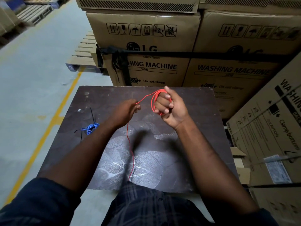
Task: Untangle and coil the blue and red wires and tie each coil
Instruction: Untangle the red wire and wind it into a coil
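The red wire [130,144] is looped several times around the curled fingers of my right hand [169,108], held above the far middle of the dark table [187,152]. From those loops the wire runs left to my left hand [125,111], which pinches it, then hangs down toward the table's near edge. The blue wire [92,128] lies as a small bundle on the table's left side, with a black tie [92,115] across it. Another black tie [81,136] lies just beside the bundle.
Stacked cardboard washing-machine boxes [146,46] stand right behind the table and along its right side [268,128]. A wooden pallet [84,54] lies on the grey floor at the left, where a yellow line [48,124] runs.
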The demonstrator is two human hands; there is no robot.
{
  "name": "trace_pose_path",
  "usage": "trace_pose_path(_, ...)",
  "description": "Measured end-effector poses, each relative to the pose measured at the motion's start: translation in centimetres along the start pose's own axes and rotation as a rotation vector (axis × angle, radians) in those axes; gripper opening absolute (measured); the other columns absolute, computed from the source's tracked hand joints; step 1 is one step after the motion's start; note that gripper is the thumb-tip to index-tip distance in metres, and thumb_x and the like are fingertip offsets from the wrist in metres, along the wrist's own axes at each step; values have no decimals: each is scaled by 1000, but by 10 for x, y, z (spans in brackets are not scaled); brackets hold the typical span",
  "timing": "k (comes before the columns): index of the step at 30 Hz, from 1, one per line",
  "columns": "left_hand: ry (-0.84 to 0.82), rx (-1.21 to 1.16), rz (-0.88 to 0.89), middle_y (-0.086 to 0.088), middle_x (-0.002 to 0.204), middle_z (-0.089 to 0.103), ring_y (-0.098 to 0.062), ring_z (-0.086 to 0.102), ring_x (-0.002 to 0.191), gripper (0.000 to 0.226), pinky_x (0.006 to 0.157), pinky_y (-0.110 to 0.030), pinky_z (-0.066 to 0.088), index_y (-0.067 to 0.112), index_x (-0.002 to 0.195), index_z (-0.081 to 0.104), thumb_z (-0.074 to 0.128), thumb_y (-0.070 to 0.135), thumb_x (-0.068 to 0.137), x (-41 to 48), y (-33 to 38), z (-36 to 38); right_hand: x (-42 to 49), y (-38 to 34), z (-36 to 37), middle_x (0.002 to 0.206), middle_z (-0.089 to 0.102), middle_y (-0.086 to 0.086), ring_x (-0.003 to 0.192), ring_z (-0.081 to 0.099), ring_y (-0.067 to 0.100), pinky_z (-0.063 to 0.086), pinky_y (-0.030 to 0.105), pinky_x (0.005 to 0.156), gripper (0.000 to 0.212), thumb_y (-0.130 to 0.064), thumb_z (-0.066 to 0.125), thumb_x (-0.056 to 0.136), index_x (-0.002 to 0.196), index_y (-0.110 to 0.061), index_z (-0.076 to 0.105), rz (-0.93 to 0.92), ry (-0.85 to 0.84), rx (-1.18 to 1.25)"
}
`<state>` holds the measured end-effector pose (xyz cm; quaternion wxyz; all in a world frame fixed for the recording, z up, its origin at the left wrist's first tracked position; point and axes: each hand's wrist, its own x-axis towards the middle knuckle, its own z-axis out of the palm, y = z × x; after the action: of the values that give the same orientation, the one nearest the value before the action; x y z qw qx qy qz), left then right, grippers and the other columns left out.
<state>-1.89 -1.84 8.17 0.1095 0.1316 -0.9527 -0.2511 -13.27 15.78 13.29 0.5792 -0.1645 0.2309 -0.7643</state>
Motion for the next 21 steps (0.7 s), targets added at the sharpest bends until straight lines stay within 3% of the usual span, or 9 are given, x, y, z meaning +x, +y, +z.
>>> trace_pose_path(2,-3,-106,-69,1,87,64,-15,62,72,14,64,-25,47,11,102,63,49,9,97,-4,-1,5,1,-3,1,37,30,-9,33,28,8,49,26,49,46,-33,29,101,59,-22,44,-76,68,22)
trace_pose_path(4,-19,-319,-158,-4,86,66,-15,61,58,20,53,-24,51,12,113,58,46,6,98,-9,3,8,2,-2,0,38,29,-8,33,27,8,49,24,48,46,-32,30,102,59,-22,43,-147,168,65)
trace_pose_path(7,-80,-444,-198,-4,73,67,-14,48,39,17,41,-21,40,16,111,56,41,12,102,-19,1,19,5,-6,-6,38,29,-7,34,27,8,48,22,50,42,-30,31,102,62,-21,41,-287,354,181)
trace_pose_path(10,-155,-584,-261,0,59,60,-13,36,40,26,41,-20,29,20,107,62,36,21,105,-35,-9,24,6,-21,-23,40,30,-7,35,29,9,51,23,54,38,-29,32,103,66,-21,39,-415,546,167)
trace_pose_path(12,-201,-710,-275,-1,57,52,-10,32,44,34,43,-21,26,11,115,62,32,24,106,-47,-14,26,5,-29,-38,41,31,-8,35,29,9,52,25,56,39,-30,32,103,66,-20,40,-456,633,177)
trace_pose_path(16,-254,-999,-338,0,57,39,-8,22,44,35,42,-18,16,7,115,57,31,29,105,-59,-22,29,2,-34,-57,40,34,-9,34,30,9,51,26,57,39,-29,31,103,65,-21,40,-497,700,226)
trace_pose_path(21,-57,-1119,-525,4,49,34,-4,18,37,31,41,-15,10,13,96,53,28,29,106,-49,-35,20,1,-33,-65,40,34,-8,33,29,9,50,27,59,39,-28,31,103,65,-21,40,-512,706,242)
